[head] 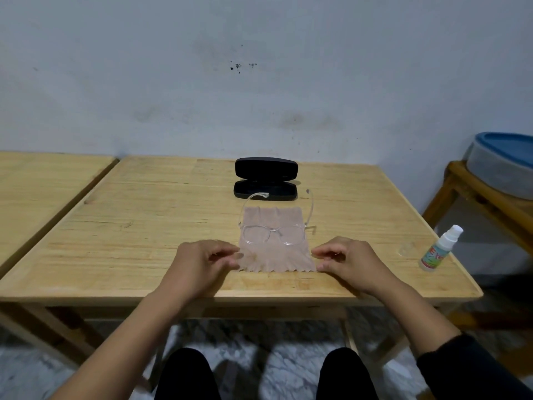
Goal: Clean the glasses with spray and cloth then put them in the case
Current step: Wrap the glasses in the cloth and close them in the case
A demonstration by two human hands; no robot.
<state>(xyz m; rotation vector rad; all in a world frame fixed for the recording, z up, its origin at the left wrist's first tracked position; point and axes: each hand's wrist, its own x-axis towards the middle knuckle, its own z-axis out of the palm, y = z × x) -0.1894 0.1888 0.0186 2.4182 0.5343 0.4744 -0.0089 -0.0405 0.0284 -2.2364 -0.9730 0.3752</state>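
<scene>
Head view, down (forward) over table (pixel 144 226)

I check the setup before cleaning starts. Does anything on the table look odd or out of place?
Only the spray bottle: it leans and stands close to the table's right edge, its clear cap off beside it. The glasses lie on the cloth; the case is open.

Clear glasses (pixel 272 233) lie on the cloth (pixel 277 255); left hand (pixel 202 267) and right hand (pixel 346 262) pinch the cloth's near corners; open case (pixel 265 180) behind the cloth.
</scene>
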